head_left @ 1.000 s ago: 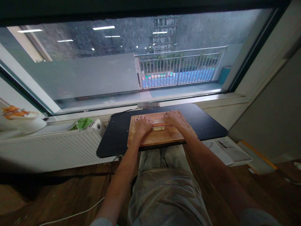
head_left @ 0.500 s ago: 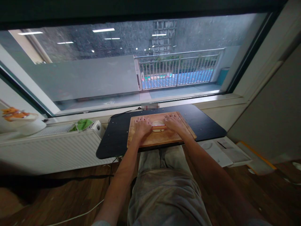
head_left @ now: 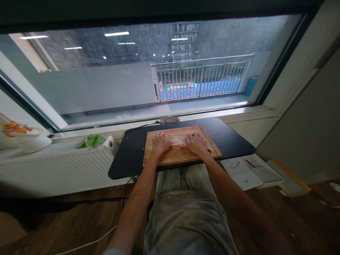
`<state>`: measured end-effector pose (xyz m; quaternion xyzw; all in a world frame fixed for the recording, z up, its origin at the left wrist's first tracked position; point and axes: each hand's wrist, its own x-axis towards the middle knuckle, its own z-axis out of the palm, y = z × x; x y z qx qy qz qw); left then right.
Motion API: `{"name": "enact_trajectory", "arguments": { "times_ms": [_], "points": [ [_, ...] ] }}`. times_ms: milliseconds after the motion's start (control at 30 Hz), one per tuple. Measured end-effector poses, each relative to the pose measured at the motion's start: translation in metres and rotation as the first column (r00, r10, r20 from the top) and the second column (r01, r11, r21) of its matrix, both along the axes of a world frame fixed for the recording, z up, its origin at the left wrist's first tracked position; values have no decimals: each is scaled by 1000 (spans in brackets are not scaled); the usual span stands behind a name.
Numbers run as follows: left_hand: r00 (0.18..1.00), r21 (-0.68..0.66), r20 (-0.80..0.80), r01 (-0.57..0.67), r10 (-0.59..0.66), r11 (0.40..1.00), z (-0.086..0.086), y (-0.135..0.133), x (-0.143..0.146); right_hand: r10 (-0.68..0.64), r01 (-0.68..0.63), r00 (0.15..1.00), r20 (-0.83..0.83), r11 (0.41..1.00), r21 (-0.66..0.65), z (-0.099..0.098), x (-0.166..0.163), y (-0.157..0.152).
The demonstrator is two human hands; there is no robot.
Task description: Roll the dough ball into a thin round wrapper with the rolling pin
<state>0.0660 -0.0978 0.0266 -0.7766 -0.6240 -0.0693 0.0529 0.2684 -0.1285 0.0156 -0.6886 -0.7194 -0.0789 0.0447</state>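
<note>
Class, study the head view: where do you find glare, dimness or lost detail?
Head view: bright streaks show on the window; same head view, the floor lies dim; head view again, left hand and right hand read clearly, but print on the red-and-white strip is too small to read.

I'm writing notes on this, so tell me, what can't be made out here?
All in the head view:
Stick: both ends hidden by the left hand and right hand.
Red lettering on it: too small to read.
Dough: middle covered by the stick.
Pixelated patch at the table's far edge: blurring hides what's there.
Left sleeve: cut off by the bottom edge.
</note>
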Motion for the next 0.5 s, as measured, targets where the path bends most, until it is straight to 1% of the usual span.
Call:
{"name": "enact_trajectory", "arguments": {
  "times_ms": [100, 200, 300, 400, 467, 500],
  "points": [
    [1000, -1, 20, 1, -1, 1000, 0, 2, 0, -21, 21, 1000, -4, 999, 28, -1, -4, -9],
    [999, 7, 42, -4, 4, 1000, -2, 6, 1, -11, 11, 1000, 19, 999, 31, -2, -4, -12],
    [999, 3, 46, -18, 18, 1000, -4, 7, 1, 4, -4, 1000, 27, 1000, 7, -2, -2, -6],
    [998, 3, 54, -27, 27, 1000, -5, 6, 1, 2, -2, 1000, -5, 1000, -7, 1, 2, 4],
    [998, 5, 65, -25, 25, 1000, -5, 5, 1, 38, -38, 999, 7, 999, -17, 4, 5, 11],
    [997, 2, 69, -26, 26, 1000, -5, 6, 1, 80, -79, 996, 31, 997, -24, 6, 7, 14]
  ]
}}
